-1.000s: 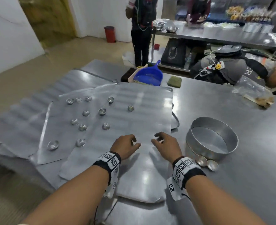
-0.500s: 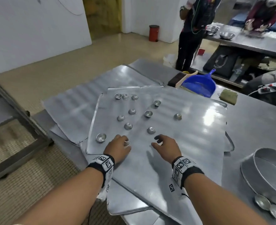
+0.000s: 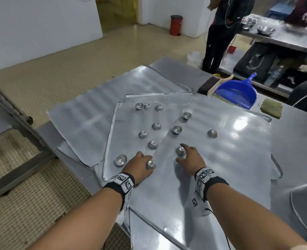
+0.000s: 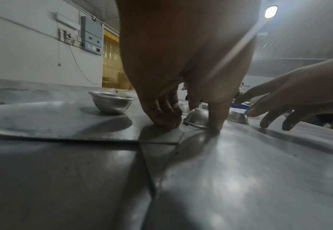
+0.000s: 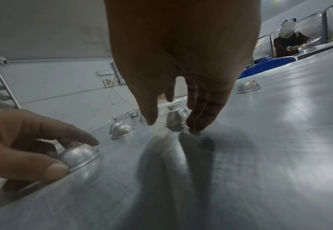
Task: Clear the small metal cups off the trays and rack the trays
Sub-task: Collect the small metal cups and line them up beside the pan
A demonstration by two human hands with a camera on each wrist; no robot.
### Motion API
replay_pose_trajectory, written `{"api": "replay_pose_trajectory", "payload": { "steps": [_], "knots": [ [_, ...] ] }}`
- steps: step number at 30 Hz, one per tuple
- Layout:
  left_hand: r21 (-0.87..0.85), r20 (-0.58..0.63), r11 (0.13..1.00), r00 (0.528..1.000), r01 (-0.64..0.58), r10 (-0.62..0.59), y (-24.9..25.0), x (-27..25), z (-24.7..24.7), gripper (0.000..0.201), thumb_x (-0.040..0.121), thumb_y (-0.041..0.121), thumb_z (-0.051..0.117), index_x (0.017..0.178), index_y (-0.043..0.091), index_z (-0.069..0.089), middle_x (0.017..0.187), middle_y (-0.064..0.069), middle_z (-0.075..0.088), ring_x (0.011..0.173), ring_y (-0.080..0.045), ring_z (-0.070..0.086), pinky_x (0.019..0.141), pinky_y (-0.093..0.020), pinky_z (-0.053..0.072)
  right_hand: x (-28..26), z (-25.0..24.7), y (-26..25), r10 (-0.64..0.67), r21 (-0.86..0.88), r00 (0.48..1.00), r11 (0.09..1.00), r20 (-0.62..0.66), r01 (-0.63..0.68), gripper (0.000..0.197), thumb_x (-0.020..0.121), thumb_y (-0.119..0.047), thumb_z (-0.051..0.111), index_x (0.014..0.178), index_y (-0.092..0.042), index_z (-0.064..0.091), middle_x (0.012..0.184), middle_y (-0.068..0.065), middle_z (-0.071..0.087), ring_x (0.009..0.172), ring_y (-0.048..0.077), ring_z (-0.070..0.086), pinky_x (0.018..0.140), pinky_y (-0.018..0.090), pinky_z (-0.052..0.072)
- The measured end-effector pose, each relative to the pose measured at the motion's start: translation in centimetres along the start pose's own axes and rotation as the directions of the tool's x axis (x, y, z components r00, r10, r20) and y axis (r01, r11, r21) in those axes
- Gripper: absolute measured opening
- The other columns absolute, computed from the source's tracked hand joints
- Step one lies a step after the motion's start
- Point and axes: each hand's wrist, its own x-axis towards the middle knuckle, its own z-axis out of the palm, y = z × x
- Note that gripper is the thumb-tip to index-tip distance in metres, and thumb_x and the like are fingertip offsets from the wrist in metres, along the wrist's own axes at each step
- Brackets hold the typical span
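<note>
Hands reaching for inverted cups on overlapping trays (image 3: pixel 230 168).
Left hand (image 3: pixel 140 166) is pinching one inverted cup (image 3: pixel 151 165); right hand (image 3: pixel 191 159) is straddling another cup (image 3: pixel 180 151), fingers spread.

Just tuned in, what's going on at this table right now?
A person is picking small metal cups off overlapping metal trays. The left hand pinches an upside-down cup at the near edge of the cluster; the right hand is closing its fingers around another upside-down cup but hasn't clearly gripped it. About ten more cups are scattered on the trays, some upright, like the one beside the left hand. No tray is racked yet.
</note>
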Motion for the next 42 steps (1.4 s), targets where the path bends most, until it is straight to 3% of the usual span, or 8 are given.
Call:
{"api": "replay_pose_trajectory", "payload": {
  "steps": [3, 14, 19, 25, 30, 36, 39, 42],
  "knots": [
    [-0.008, 0.004, 1.0, 1.0, -0.004, 0.004, -0.2, 0.2, 0.0, 0.027, 0.082, 0.04, 0.066, 0.107, 0.034, 0.061, 0.108, 0.004, 0.045, 0.092, -0.024, 0.063, 0.087, -0.032, 0.05, 0.8, 0.4, 0.2, 0.012, -0.013, 1.0, 1.0, 0.016, -0.012, 0.067, 0.089, -0.025, 0.06, 0.151, -0.031, 0.036, 0.15, 0.007, 0.036, 0.124, 0.029, 0.056, 0.102, 0.034, 0.044],
    [-0.082, -0.011, 0.996, 0.999, -0.033, 0.032, -1.0, 0.7, 0.2, 0.036, 0.079, 0.037, 0.075, 0.112, 0.028, 0.063, 0.107, 0.005, 0.049, 0.091, -0.021, 0.062, 0.089, -0.034, 0.05, 0.5, 1.9, 0.8, 0.01, -0.019, 0.99, 1.0, -0.142, -0.013, 0.035, 0.092, -0.025, 0.057, 0.127, -0.021, 0.056, 0.128, 0.005, 0.059, 0.108, 0.029, 0.061, 0.088, 0.035, 0.046],
    [-0.052, -0.042, 0.998, 0.999, -0.024, 0.022, -0.5, 0.4, 0.3, 0.033, 0.08, 0.036, 0.075, 0.108, 0.024, 0.061, 0.108, 0.002, 0.051, 0.09, -0.022, 0.061, 0.084, -0.033, 0.049, -0.6, 2.4, 0.9, 0.011, -0.083, 0.996, 0.996, -0.084, -0.018, 0.04, 0.093, -0.032, 0.057, 0.132, -0.023, 0.057, 0.134, 0.005, 0.047, 0.107, 0.034, 0.061, 0.09, 0.036, 0.047],
    [-0.038, -0.036, 0.998, 0.998, -0.046, 0.044, 0.0, 0.0, 0.0, 0.033, 0.079, 0.038, 0.076, 0.101, 0.02, 0.059, 0.103, 0.001, 0.054, 0.091, -0.021, 0.056, 0.081, -0.032, 0.046, -1.8, 3.1, 1.1, -0.014, -0.052, 0.997, 0.999, -0.077, 0.01, 0.038, 0.089, -0.037, 0.064, 0.123, -0.02, 0.058, 0.131, 0.003, 0.053, 0.107, 0.031, 0.06, 0.086, 0.034, 0.045],
    [0.0, -0.003, 0.998, 0.998, -0.065, 0.065, 0.4, -0.6, -0.2, 0.053, 0.085, 0.038, 0.071, 0.131, 0.017, 0.055, 0.121, -0.005, 0.054, 0.109, -0.026, 0.058, 0.091, -0.033, 0.046, -3.4, 3.5, 0.6, -0.038, -0.019, 0.997, 0.999, -0.074, 0.037, 0.051, 0.09, -0.041, 0.064, 0.136, -0.022, 0.054, 0.132, 0.003, 0.053, 0.112, 0.029, 0.061, 0.093, 0.034, 0.046],
    [0.011, 0.022, 0.996, 0.996, -0.091, 0.091, 0.3, -1.5, 0.1, 0.044, 0.087, 0.041, 0.068, 0.127, 0.024, 0.059, 0.124, -0.003, 0.051, 0.114, -0.029, 0.051, 0.098, -0.038, 0.044, -5.3, 3.8, 0.5, -0.096, 0.005, 0.987, 0.995, -0.126, 0.098, 0.033, 0.092, -0.04, 0.057, 0.123, -0.03, 0.062, 0.125, -0.003, 0.056, 0.104, 0.024, 0.063, 0.09, 0.032, 0.048],
    [-0.007, -0.01, 0.995, 0.995, -0.102, 0.102, 0.2, -1.9, 0.0, 0.052, 0.088, 0.039, 0.067, 0.136, 0.026, 0.053, 0.13, -0.001, 0.053, 0.121, -0.028, 0.044, 0.101, -0.04, 0.042, -5.9, 3.7, 0.4, -0.12, 0.015, 0.985, 0.992, -0.12, 0.123, 0.032, 0.085, -0.037, 0.064, 0.116, -0.032, 0.06, 0.116, -0.006, 0.057, 0.097, 0.021, 0.063, 0.085, 0.032, 0.048],
    [-0.05, -0.062, 0.99, 0.99, -0.131, 0.128, 0.4, -2.4, -0.4, 0.05, 0.086, 0.033, 0.07, 0.132, 0.024, 0.055, 0.123, 0.002, 0.059, 0.119, -0.025, 0.045, 0.098, -0.037, 0.043, -6.4, 3.7, 0.3, -0.14, 0.035, 0.984, 0.989, -0.11, 0.145, 0.033, 0.077, -0.035, 0.068, 0.108, -0.036, 0.057, 0.107, -0.01, 0.059, 0.093, 0.018, 0.064, 0.083, 0.034, 0.051]
  ]
}}
